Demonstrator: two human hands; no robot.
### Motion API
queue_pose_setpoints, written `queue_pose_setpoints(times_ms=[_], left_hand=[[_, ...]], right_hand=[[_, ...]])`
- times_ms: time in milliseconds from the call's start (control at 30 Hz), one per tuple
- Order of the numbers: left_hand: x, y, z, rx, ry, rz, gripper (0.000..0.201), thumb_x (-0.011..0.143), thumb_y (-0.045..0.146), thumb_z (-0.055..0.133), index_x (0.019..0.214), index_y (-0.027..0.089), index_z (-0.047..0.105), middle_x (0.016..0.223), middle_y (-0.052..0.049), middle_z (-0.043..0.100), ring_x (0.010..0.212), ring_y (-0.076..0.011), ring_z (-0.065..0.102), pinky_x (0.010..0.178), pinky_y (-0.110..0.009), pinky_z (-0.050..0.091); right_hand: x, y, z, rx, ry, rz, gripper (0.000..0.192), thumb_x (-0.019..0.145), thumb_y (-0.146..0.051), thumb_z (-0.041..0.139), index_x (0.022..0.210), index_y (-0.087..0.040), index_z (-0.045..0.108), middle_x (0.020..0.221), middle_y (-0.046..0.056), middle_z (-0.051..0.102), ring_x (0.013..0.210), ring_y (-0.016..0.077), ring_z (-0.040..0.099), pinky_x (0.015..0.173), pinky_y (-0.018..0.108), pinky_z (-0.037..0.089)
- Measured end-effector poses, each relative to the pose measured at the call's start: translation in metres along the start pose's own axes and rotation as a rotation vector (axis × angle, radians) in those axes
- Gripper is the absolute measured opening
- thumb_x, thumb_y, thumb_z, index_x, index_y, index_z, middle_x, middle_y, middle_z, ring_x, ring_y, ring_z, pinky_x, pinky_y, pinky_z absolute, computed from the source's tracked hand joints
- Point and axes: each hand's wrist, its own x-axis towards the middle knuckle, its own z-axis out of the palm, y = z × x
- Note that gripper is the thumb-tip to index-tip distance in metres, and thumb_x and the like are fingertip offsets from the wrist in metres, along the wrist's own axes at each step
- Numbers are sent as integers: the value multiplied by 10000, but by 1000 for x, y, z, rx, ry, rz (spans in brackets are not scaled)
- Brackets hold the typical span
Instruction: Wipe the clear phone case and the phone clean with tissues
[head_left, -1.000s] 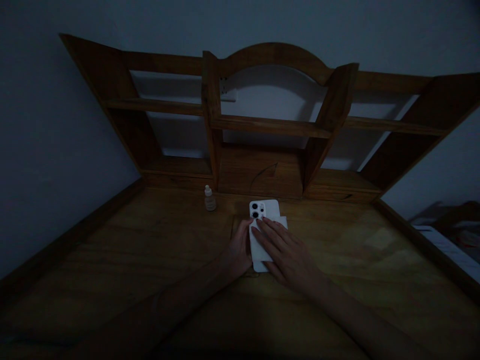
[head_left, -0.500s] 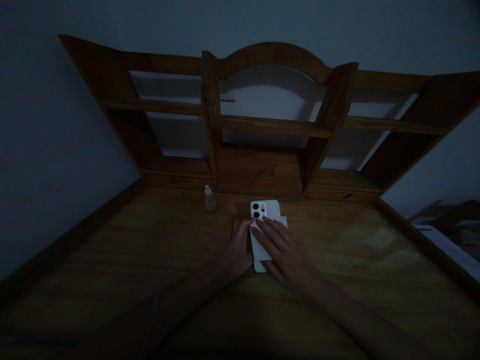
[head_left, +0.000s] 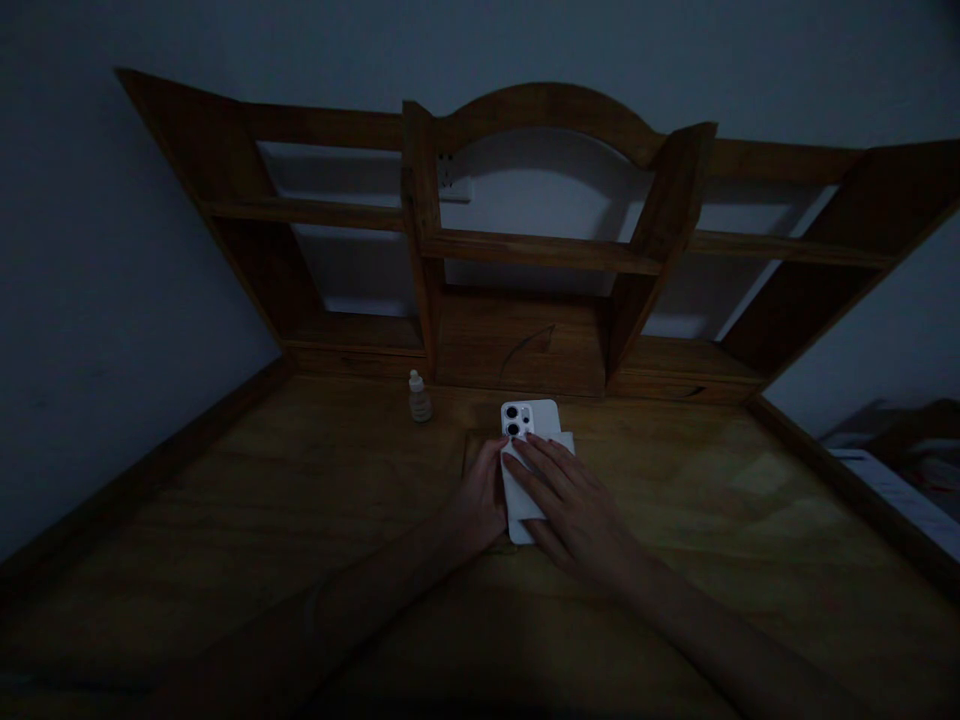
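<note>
A white phone [head_left: 546, 412] lies back up in front of me, its camera lenses at the upper left. Across its back is a thin white cloth [head_left: 525, 497], possibly a tissue, that sticks out past the right edge. My left hand [head_left: 484, 492] is closed on the phone's left edge, thumb near the cameras and the other fingers mostly hidden. On the cloth rests my right hand [head_left: 574, 500], its fingers pressed together and slanting up to the left, holding the cloth against the phone. The thumb reaches along the phone's lower part.
A small dropper bottle [head_left: 420, 399] with a white cap stands to the left, behind my hands. Along the desk's back edge rises a wooden shelf unit [head_left: 540, 255]. A flat brown item [head_left: 472, 445] shows partly beside the phone. The room is dim.
</note>
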Motion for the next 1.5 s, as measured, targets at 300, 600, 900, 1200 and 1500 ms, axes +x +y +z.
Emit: queue_pose_setpoints(times_ms=[300, 600, 900, 1200, 1500], left_hand=[[3, -1, -3, -122, -22, -44, 249, 946, 290, 479, 997, 155, 682, 991, -62, 721, 1037, -177, 666, 927, -227, 498], [7, -5, -9, -66, -91, -141, 454, 942, 498, 481, 1164, 144, 659, 1103, -111, 721, 1132, -222, 642, 989, -321, 490], [10, -8, -13, -57, -156, -162, 537, 962, 537, 384, 1166, 129, 667, 1108, -117, 723, 1150, -223, 633, 1009, -329, 469], [11, -8, -10, -72, -124, -121, 524, 955, 529, 422, 1193, 124, 656, 1148, -118, 711, 1171, -216, 619, 1047, -313, 442], [18, -12, -22, -44, -106, -159, 503, 915, 508, 541, 1238, 134, 631, 1156, -106, 704, 1159, -222, 622, 1036, -321, 445]], right_hand=[[-1, 2, 0, -2, 3, -1, 678, 926, -263, 507, 1542, -146, 250, 1620, 102, 227, 1503, 274, 157, 1198, 516, 275], [-1, 5, 3, -1, -3, 10, 661, 941, -283, 495, 1541, -144, 252, 1621, 97, 227, 1506, 266, 145, 1205, 519, 256], [-1, 5, 4, 20, 33, 12, 653, 934, -254, 503, 1535, -147, 270, 1600, 97, 288, 1498, 255, 186, 1204, 513, 274], [-2, 6, 4, 56, 48, 10, 621, 952, -243, 480, 1526, -126, 274, 1588, 117, 310, 1495, 247, 201, 1202, 514, 283], [0, 2, 2, 116, 42, 41, 654, 967, -275, 479, 1543, -131, 205, 1603, 124, 270, 1496, 244, 201, 1204, 512, 278]])
